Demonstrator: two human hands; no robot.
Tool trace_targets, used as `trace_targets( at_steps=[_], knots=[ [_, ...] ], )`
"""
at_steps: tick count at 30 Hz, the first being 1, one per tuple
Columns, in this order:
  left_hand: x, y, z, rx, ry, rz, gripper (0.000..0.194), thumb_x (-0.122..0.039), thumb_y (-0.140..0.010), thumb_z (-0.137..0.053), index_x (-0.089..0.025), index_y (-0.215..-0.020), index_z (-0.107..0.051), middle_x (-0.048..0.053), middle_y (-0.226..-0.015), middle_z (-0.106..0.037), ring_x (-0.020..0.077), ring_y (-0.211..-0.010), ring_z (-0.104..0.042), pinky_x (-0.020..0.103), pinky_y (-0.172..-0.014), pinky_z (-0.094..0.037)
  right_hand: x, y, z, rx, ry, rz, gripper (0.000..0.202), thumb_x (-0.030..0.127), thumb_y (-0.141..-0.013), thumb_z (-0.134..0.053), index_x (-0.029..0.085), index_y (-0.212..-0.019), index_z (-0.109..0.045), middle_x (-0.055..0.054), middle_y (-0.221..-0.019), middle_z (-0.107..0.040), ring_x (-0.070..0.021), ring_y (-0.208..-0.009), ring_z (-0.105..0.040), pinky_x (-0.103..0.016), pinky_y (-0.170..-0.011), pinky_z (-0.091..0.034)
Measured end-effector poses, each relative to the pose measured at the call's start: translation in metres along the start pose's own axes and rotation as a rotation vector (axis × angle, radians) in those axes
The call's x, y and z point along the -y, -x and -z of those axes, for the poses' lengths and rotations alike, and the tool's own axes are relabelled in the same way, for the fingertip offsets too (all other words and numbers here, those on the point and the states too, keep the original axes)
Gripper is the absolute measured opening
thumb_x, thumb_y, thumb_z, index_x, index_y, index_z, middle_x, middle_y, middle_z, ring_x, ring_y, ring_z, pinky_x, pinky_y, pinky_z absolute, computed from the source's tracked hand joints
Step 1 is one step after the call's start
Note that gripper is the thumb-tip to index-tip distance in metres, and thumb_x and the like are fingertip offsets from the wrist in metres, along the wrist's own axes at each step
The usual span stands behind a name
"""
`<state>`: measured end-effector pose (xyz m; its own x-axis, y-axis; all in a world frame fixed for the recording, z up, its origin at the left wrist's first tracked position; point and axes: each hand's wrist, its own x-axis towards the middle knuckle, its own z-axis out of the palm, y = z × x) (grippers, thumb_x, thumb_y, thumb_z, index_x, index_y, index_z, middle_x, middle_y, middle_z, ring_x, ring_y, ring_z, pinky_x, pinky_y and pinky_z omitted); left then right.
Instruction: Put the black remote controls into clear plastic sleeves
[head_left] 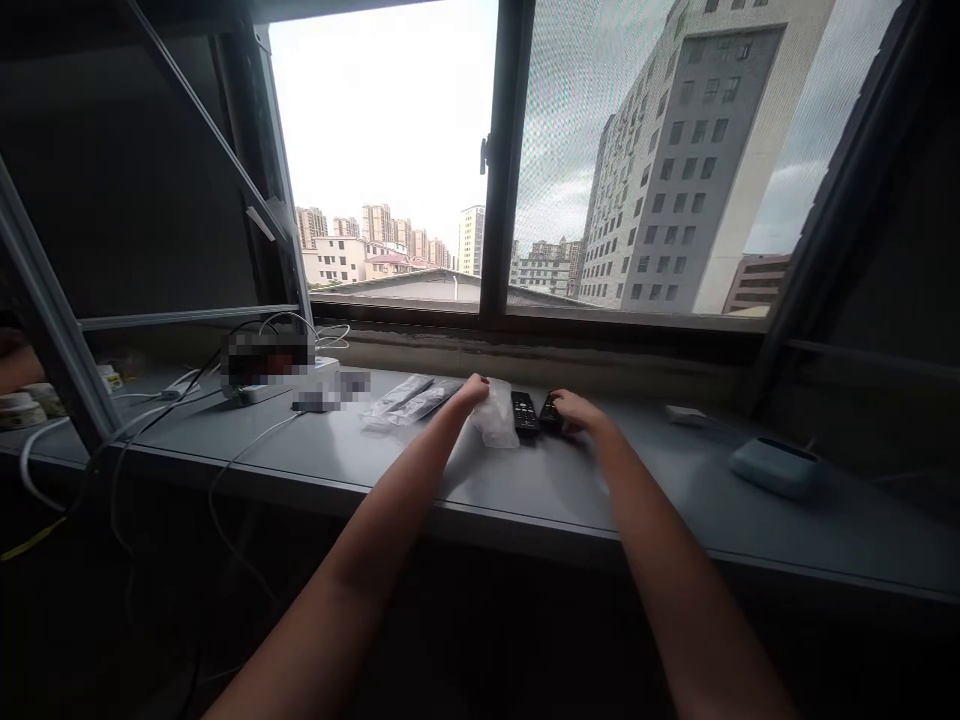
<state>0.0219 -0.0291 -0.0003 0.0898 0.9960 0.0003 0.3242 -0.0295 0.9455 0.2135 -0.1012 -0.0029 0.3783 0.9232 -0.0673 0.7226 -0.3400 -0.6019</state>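
Observation:
My left hand is closed on the upper left edge of a clear plastic bag, which lies on the grey table. Just right of the bag lies a black remote control. A second black remote control is under the fingers of my right hand, which are curled around its right side. To the left of my left hand, more remote controls in clear plastic bags lie side by side. The contents of the bag in my left hand cannot be made out.
A power strip with cables stands at the left beside blurred-out items. A blue-grey box and a small white object lie on the right. The table's front edge crosses below my forearms. At far left, part of another person's arm shows.

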Motion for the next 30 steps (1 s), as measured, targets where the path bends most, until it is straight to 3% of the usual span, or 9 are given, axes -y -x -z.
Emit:
trace_targets(
  at_steps=[4,9,12,15,18,20,25,30],
  knots=[
    [0.000,0.002,-0.002,0.007,-0.213,-0.034,0.038,-0.002,-0.084,-0.050,-0.011,-0.121,-0.057,0.015,-0.105,-0.066,0.0228,-0.098,-0.062,0.027,-0.077,-0.049,0.003,0.005,0.000,-0.063,0.279,0.027,0.037,0.038,-0.096,-0.040,0.029,-0.121,-0.065,-0.006,-0.116,-0.068,-0.0217,-0.094,-0.068,-0.036,-0.090,-0.048],
    [0.002,0.018,-0.014,-0.052,-0.644,-0.173,0.039,-0.008,-0.085,-0.050,-0.009,-0.123,-0.058,0.022,-0.138,-0.049,0.0299,-0.127,-0.048,0.036,-0.101,-0.039,0.000,0.004,-0.012,-0.250,0.409,0.077,0.045,0.048,-0.095,-0.043,0.024,-0.127,-0.063,-0.013,-0.144,-0.048,-0.0323,-0.133,-0.042,-0.043,-0.101,-0.040],
    [0.002,0.028,-0.019,-0.103,-0.938,-0.295,0.040,-0.013,-0.088,-0.046,-0.010,-0.126,-0.058,0.022,-0.148,-0.037,0.0331,-0.137,-0.036,0.044,-0.108,-0.032,0.000,-0.001,-0.019,-0.142,0.363,0.099,0.057,0.046,-0.093,-0.046,0.023,-0.145,-0.046,-0.016,-0.153,-0.036,-0.0342,-0.138,-0.037,-0.047,-0.105,-0.037],
    [0.003,0.031,-0.022,0.018,-1.097,-0.367,0.044,-0.015,-0.090,-0.044,-0.013,-0.132,-0.055,0.019,-0.156,-0.028,0.0317,-0.142,-0.029,0.049,-0.113,-0.026,0.001,-0.008,-0.020,-0.002,0.317,0.123,0.057,0.038,-0.094,-0.043,0.020,-0.148,-0.043,-0.017,-0.155,-0.035,-0.0324,-0.138,-0.040,-0.041,-0.106,-0.038],
    [0.008,0.029,-0.024,0.218,-1.130,-0.390,0.044,-0.017,-0.093,-0.040,-0.013,-0.135,-0.053,0.019,-0.154,-0.034,0.0302,-0.142,-0.031,0.051,-0.116,-0.020,0.003,-0.010,-0.017,0.038,0.299,0.179,0.053,0.031,-0.094,-0.043,0.017,-0.145,-0.048,-0.016,-0.151,-0.042,-0.0285,-0.136,-0.043,-0.033,-0.106,-0.038],
    [0.011,0.026,-0.026,0.286,-1.116,-0.395,0.044,-0.022,-0.097,-0.036,-0.013,-0.136,-0.053,0.019,-0.150,-0.041,0.0302,-0.140,-0.035,0.050,-0.115,-0.023,0.005,-0.009,-0.015,0.062,0.281,0.225,0.051,0.027,-0.093,-0.045,0.016,-0.142,-0.052,-0.013,-0.146,-0.049,-0.0258,-0.133,-0.047,-0.028,-0.104,-0.039],
    [0.016,0.019,-0.030,0.338,-1.005,-0.387,0.050,-0.031,-0.101,-0.029,-0.014,-0.146,-0.040,0.019,-0.155,-0.034,0.0303,-0.144,-0.030,0.053,-0.115,-0.022,0.006,-0.006,-0.014,0.114,0.239,0.299,0.045,0.020,-0.091,-0.048,0.017,-0.134,-0.060,-0.008,-0.135,-0.061,-0.0228,-0.120,-0.059,-0.025,-0.096,-0.045],
    [0.014,0.014,-0.031,0.333,-0.874,-0.355,0.054,-0.024,-0.099,-0.032,-0.012,-0.151,-0.032,0.017,-0.157,-0.030,0.0257,-0.146,-0.028,0.043,-0.117,-0.023,0.007,-0.004,-0.015,0.096,0.234,0.289,0.049,0.027,-0.093,-0.049,0.013,-0.140,-0.054,-0.012,-0.141,-0.056,-0.0253,-0.127,-0.054,-0.028,-0.100,-0.043]
  ],
)
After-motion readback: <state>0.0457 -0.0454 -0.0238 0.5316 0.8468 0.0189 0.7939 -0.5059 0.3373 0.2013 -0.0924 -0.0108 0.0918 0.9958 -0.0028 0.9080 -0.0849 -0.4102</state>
